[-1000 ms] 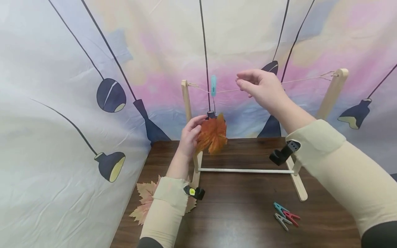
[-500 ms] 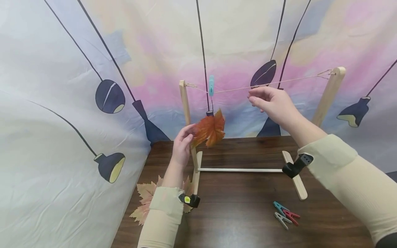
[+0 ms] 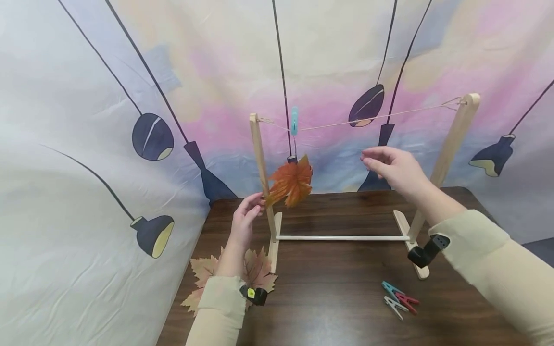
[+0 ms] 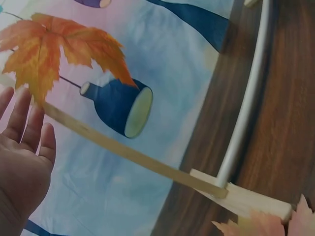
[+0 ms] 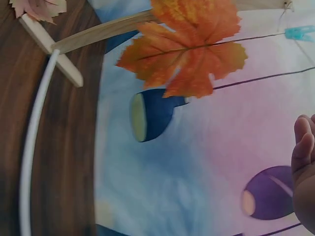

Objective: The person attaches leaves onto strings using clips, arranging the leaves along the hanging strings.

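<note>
Brown table (image 3: 329,293), orange leaf (image 3: 291,182) under blue clip (image 3: 294,121), right hand (image 3: 397,169) lowered below string (image 3: 329,126), left hand (image 3: 244,221) drawn back to leaf's edge, both loose-fingered, gripping nothing

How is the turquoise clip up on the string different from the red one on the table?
Place: the turquoise clip is up on the string; the red clip lies on the table.
Pose: the turquoise clip stands upright, while the red clip lies on its side.
Use: the turquoise clip has the orange leaf hanging from it; the red clip has none.
Both look like clothespins.
</note>
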`<state>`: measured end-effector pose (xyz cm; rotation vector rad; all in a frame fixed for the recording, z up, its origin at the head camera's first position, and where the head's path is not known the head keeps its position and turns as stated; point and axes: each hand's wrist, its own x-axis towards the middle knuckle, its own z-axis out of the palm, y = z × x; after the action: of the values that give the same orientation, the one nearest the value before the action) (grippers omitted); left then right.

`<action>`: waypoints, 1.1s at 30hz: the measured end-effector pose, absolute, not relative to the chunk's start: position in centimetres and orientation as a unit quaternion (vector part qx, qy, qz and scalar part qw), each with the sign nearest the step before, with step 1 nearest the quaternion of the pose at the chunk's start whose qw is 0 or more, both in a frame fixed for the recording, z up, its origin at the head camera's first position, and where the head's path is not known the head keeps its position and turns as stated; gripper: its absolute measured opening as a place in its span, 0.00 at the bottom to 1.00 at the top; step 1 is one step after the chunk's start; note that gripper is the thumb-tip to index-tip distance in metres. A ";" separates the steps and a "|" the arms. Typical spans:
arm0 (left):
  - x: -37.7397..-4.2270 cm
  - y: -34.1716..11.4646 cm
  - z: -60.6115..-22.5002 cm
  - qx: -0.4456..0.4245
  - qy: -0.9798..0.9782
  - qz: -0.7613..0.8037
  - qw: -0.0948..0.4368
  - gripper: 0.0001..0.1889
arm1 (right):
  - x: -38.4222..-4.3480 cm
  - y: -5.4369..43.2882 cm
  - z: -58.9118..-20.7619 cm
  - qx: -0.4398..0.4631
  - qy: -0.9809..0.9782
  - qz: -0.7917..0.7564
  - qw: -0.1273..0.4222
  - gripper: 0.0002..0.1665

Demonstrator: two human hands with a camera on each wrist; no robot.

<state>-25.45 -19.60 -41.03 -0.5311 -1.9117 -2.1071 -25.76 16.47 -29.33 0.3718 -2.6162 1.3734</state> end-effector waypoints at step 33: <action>-22.1 -23.1 -46.8 -0.105 -0.713 -0.688 0.086 0.19 | -22.2 20.4 -42.7 0.064 -0.849 0.523 0.027 0.30</action>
<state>-22.12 -23.12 -46.84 -0.3139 -2.1253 -2.0505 -22.21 20.36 -42.73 0.1985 -2.6228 1.6161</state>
